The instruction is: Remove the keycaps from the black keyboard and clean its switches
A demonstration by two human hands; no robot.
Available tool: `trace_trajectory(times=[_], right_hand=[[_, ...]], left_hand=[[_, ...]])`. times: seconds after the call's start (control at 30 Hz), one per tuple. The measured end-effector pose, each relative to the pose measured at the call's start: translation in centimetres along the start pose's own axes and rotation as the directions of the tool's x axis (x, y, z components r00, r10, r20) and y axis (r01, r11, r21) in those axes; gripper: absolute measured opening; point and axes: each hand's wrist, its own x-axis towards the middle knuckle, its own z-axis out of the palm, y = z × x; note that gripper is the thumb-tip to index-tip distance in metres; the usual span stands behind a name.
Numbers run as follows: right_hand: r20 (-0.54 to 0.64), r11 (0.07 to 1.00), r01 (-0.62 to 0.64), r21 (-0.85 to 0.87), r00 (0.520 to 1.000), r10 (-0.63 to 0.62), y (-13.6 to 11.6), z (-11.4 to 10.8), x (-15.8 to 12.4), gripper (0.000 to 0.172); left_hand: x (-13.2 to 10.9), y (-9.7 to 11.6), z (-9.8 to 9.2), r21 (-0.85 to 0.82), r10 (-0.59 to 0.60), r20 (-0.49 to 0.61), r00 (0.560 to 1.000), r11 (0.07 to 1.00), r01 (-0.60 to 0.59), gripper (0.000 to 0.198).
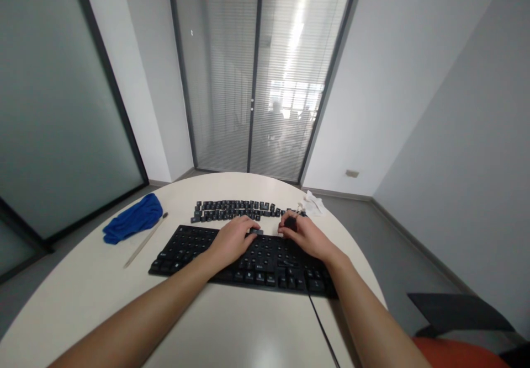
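Note:
A black keyboard [182, 246] lies across the table in front of me, many of its upper positions bare of caps, with keys still along the near edge. My left hand [232, 238] rests over its far edge, thumb and fingers closed on a wide black keycap [257, 232]. To the right, my right hand [305, 234] is curled above the far edge, its fingers closed around a small dark object [291, 223] whose kind I cannot make out. Several loose black keycaps [232, 212] are lined up in rows just beyond the keyboard.
On the left of the round white table [174, 318] lie a blue cloth [134, 219] and a thin brush [146, 241]. A crumpled white tissue [313, 203] is at the far right. The keyboard's cable [324, 332] runs toward me. A chair [459, 313] stands at right.

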Motion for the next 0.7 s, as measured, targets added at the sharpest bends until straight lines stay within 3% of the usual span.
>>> trace_trajectory(times=[0.2, 0.4, 0.7], right_hand=[[-0.152, 1.0, -0.015, 0.017, 0.988, 0.018, 0.9, -0.4, 0.1, 0.013], [-0.334, 0.997, -0.069, 0.03, 0.94, 0.075, 2.0, -0.9, 0.2, 0.018], [-0.358, 0.994, -0.112, 0.01, 0.927, 0.108, 2.2, -1.1, 0.0, 0.019]], left_hand=[[3.7, 0.6, 0.9, 0.16, 0.071, 0.031, 0.997, 0.984, -0.075, 0.019], [6.0, 0.6, 2.7, 0.26, 0.098, 0.072, 0.993, 0.959, -0.114, 0.02], [7.7, 0.1, 4.1, 0.3, 0.08, 0.097, 0.992, 0.948, -0.106, 0.019]])
